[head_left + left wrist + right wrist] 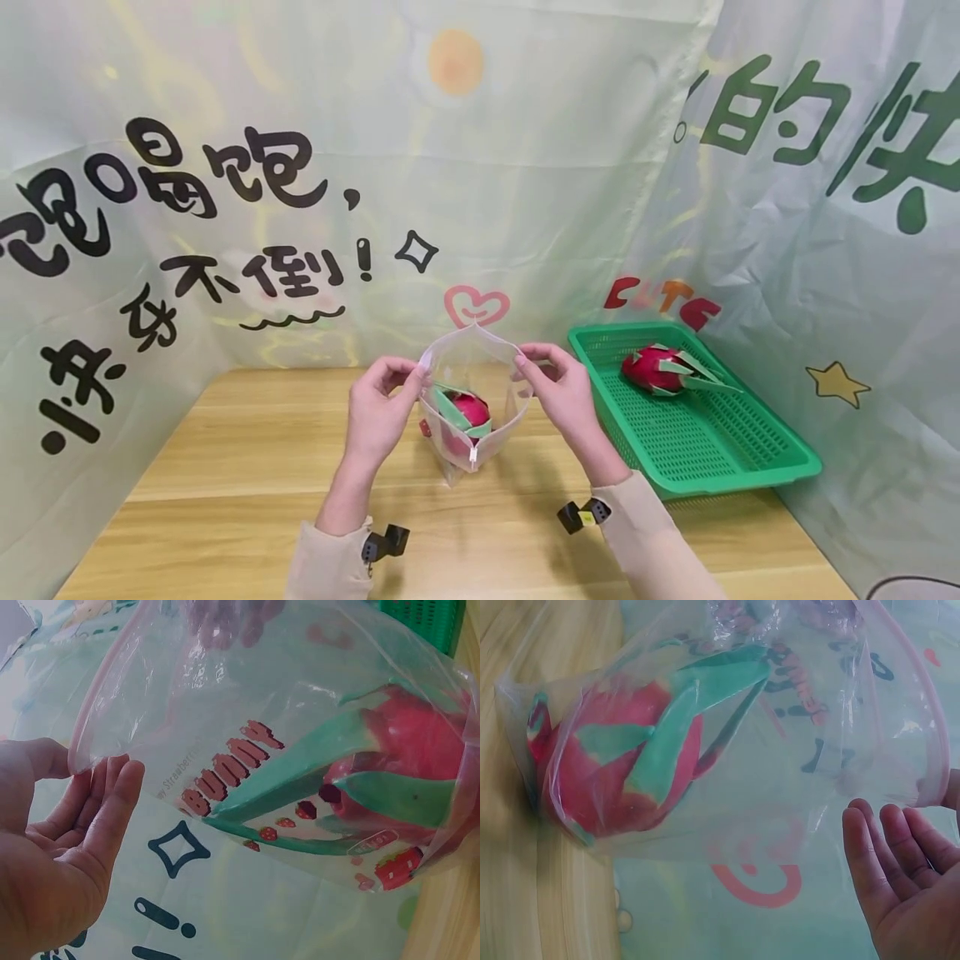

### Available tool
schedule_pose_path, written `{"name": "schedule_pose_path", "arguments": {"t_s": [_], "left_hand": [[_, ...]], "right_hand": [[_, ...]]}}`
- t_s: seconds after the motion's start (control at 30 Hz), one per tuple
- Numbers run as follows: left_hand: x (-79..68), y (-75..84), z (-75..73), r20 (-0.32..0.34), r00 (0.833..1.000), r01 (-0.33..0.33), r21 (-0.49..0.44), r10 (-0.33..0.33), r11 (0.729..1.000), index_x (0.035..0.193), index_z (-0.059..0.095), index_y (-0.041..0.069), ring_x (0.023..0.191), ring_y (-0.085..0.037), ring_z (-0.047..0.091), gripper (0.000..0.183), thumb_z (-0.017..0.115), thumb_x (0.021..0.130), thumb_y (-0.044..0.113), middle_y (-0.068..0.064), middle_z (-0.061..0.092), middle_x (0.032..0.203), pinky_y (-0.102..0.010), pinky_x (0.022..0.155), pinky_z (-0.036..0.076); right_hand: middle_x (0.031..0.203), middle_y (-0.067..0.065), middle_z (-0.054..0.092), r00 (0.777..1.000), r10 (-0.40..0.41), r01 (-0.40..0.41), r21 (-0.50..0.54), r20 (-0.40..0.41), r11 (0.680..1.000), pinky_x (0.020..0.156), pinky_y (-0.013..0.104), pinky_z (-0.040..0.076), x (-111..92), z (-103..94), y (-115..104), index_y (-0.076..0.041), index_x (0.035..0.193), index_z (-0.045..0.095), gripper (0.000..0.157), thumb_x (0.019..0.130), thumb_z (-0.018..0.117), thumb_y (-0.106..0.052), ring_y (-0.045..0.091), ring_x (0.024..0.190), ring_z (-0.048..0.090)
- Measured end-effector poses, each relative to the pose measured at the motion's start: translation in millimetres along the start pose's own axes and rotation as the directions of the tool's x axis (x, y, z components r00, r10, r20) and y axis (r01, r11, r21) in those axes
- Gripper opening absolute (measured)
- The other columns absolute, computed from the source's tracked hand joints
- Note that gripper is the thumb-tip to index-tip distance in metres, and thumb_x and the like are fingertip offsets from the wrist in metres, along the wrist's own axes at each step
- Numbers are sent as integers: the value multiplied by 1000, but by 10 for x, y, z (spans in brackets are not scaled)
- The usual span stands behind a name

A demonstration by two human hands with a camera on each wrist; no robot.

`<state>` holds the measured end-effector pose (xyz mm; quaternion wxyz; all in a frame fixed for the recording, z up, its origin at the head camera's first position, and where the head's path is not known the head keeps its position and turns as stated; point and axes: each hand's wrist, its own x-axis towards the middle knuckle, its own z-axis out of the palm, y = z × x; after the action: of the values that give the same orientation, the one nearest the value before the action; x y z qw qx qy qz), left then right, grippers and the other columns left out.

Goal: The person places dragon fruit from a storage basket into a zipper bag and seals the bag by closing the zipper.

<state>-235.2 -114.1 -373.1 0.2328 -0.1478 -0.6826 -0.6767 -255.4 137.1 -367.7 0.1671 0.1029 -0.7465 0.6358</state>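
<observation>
A clear plastic zip bag stands on the table with its mouth spread wide. Inside it lies a red dragon fruit with green scales, also plain through the film in the left wrist view. My left hand pinches the left side of the bag's rim between thumb and fingers. On the opposite side, my right hand pinches the rim the same way. A white zip slider hangs at the near edge of the mouth. Red "BUNNY" lettering and printed strawberries decorate the bag.
To the right, a green plastic basket holds a second dragon fruit. The wooden table meets a printed cloth backdrop at the back and sides. Each wrist wears a small black camera.
</observation>
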Motion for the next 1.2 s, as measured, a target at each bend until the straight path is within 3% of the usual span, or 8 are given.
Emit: {"name": "schedule_pose_path", "arguments": {"t_s": [0.3,0.5,0.7,0.93,1.2], "left_hand": [[-23,-11,84,-7,1000,-19,-45,18,999,99,69,-7,86,-16,71,6,71,96,-2,-22,73,92,-24,68,61],[-37,-3,120,-36,999,2,-69,-5,998,100,67,-9,86,-16,70,9,70,96,-1,-23,73,94,-22,67,60],[-36,6,148,-62,998,12,-93,-18,996,100,67,-10,85,-16,71,12,71,97,2,-24,73,92,-21,67,59],[-31,14,162,-71,997,16,-98,-23,995,100,68,-10,82,-16,71,11,71,97,1,-24,73,91,-21,68,59],[-39,12,158,-64,997,26,-97,-33,995,101,68,-9,86,-16,70,11,70,97,1,-24,72,94,-22,70,60]], "right_hand": [[119,18,72,998,-57,58,-35,39,998,83,32,63,-37,-147,-5,-4,127,70,30,99,73,-16,24,95,75],[130,9,70,993,-105,112,-118,58,987,86,22,58,-69,-336,-38,-10,132,69,33,101,71,-21,10,102,72],[135,8,67,989,-141,146,-158,38,977,88,19,56,-70,-589,-67,-10,136,67,35,103,68,-22,9,109,70],[136,4,68,984,-175,174,-277,20,945,90,14,54,10,-955,-51,-14,142,64,39,104,67,-23,7,114,68],[138,-9,65,989,-146,141,-293,6,946,84,10,53,209,-1381,71,-14,149,57,47,104,65,-27,-3,115,63]]}}
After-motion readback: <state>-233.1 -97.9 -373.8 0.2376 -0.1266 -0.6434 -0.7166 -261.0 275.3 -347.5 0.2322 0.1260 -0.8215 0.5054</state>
